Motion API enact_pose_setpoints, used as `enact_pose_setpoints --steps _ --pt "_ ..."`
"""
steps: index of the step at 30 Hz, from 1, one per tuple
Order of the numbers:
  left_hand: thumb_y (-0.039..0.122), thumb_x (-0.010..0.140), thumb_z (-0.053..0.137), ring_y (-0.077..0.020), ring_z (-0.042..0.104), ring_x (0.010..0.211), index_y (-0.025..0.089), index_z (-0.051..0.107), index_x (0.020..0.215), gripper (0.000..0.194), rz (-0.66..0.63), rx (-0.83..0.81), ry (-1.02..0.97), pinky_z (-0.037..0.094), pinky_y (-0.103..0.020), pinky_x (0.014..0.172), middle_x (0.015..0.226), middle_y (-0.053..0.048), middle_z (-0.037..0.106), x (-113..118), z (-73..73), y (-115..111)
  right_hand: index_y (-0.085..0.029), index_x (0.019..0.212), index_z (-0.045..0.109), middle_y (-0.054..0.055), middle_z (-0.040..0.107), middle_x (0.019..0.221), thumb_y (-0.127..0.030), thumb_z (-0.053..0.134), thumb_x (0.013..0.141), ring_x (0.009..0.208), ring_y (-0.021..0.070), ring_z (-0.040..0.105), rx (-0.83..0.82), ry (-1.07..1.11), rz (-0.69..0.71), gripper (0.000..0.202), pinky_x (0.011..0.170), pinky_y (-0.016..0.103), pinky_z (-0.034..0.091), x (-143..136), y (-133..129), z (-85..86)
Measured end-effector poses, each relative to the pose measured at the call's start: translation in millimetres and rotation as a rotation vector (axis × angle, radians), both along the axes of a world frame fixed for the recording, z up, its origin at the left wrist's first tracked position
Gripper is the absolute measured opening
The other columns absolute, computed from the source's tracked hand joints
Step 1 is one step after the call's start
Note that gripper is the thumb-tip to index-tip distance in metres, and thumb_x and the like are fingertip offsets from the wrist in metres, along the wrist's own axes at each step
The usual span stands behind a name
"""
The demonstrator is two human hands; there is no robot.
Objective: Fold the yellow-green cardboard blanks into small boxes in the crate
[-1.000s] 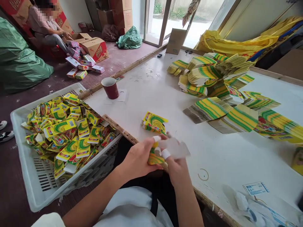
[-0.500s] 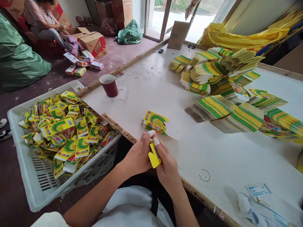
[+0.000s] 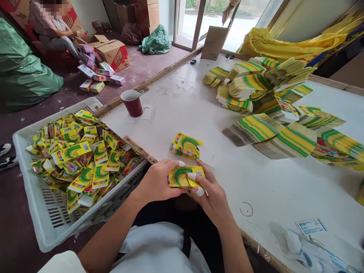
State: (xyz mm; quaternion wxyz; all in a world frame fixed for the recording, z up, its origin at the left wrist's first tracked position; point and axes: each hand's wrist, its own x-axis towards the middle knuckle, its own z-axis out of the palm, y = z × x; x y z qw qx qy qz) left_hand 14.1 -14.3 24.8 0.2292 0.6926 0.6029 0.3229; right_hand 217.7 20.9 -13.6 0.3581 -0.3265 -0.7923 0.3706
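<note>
Between my two hands is a small yellow-green printed carton (image 3: 182,175), held sideways above the table's near edge. My left hand (image 3: 159,180) grips its left end, thumb and fingers closed on it. At its right end, my right hand (image 3: 212,189) has fingers on the top face and the flap end. White covers sit on several fingertips. Just beyond my hands lie flat yellow cartons (image 3: 186,145) in a small stack on the white table (image 3: 176,110). Left of me, a white plastic crate (image 3: 31,204) holds a heap of similar folded cartons (image 3: 85,151).
A dark red mug (image 3: 132,104) stands near the table's left edge. Bundles of flat cartons (image 3: 256,87) pile up at the right. A rubber band (image 3: 246,209) and a plastic bag (image 3: 307,246) lie at the near right. Another person (image 3: 54,30) sits by a cardboard box (image 3: 113,55) at the back left.
The carton has turned from end-on to lying sideways, its printed broad face now showing. My hands have moved apart to its two ends, the right one shifting right.
</note>
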Motion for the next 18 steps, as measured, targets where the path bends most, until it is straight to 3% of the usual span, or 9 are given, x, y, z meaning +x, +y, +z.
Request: enact_pose_setpoints --steps 4,7,9,12,14,16,18 --pt "0.033 0.064 0.084 -0.0252 0.07 0.09 0.017 0.062 0.109 0.052 -0.007 0.009 -0.026 0.056 -0.037 0.084 0.1 -0.009 0.073 0.7 4.7 -0.5 -0.027 0.109 0.068 0.013 0.056 0.141 -0.023 0.065 0.092 0.134 0.0274 0.054 -0.052 0.023 0.105 0.018 0.097 0.037 0.055 6.9 6.1 11.8" --pt "0.035 0.067 0.082 -0.0272 0.069 0.093 0.017 0.063 0.104 0.045 0.03 0.029 -0.031 0.055 -0.039 0.084 0.1 -0.01 0.072 4.4 6.6 -1.3 -0.027 0.113 0.062 0.013 0.054 0.142 -0.027 0.064 0.091 0.134 0.0279 0.053 -0.146 0.081 -0.021 0.021 0.101 0.043 0.052 -2.7 0.5 13.6" --pt "0.034 0.066 0.083 -0.027 0.069 0.094 0.019 0.064 0.104 0.045 0.069 0.01 -0.098 0.055 -0.039 0.085 0.1 -0.009 0.072 6.5 5.0 -2.8 -0.028 0.129 0.051 0.014 0.051 0.147 -0.032 0.064 0.091 0.133 0.0276 0.054 -0.242 0.143 -0.103 0.04 0.101 0.046 0.052 -12.6 -3.5 9.5" --pt "0.034 0.062 0.087 -0.0214 0.069 0.087 0.023 0.064 0.107 0.051 0.203 0.021 -0.496 0.057 -0.032 0.08 0.099 -0.004 0.072 4.2 -2.4 -5.0 -0.029 0.143 0.035 0.014 0.053 0.146 -0.038 0.067 0.087 0.126 0.0268 0.06 -0.314 0.229 -0.113 0.065 0.101 0.047 0.052 -23.6 1.7 0.8" --pt "0.046 0.064 0.085 -0.0181 0.069 0.081 0.023 0.064 0.107 0.053 0.409 0.156 -0.922 0.057 -0.027 0.072 0.1 -0.004 0.073 -1.9 -8.2 -4.5 -0.026 0.14 0.039 0.015 0.059 0.139 -0.039 0.065 0.087 0.12 0.0267 0.063 -0.246 0.18 -0.185 0.06 0.1 0.048 0.052 -27.1 14.7 -4.2" --pt "0.069 0.069 0.072 -0.0185 0.069 0.081 0.02 0.066 0.105 0.06 0.64 0.308 -1.3 0.058 -0.027 0.068 0.103 -0.007 0.073 -8.9 -12.0 -2.3 -0.022 0.134 0.046 0.016 0.065 0.129 -0.034 0.062 0.088 0.116 0.0283 0.064 -0.114 0.023 -0.333 0.05 0.098 0.05 0.052 -29.4 31.7 -8.6" --pt "0.083 0.072 0.054 -0.0202 0.07 0.084 0.017 0.066 0.101 0.072 0.766 0.325 -1.533 0.06 -0.029 0.069 0.105 -0.011 0.073 -12.7 -13.9 0.3 -0.02 0.128 0.051 0.016 0.069 0.121 -0.026 0.059 0.084 0.112 0.0312 0.063 -0.018 -0.124 -0.427 0.045 0.094 0.053 0.052 -32.5 47.4 -13.2"
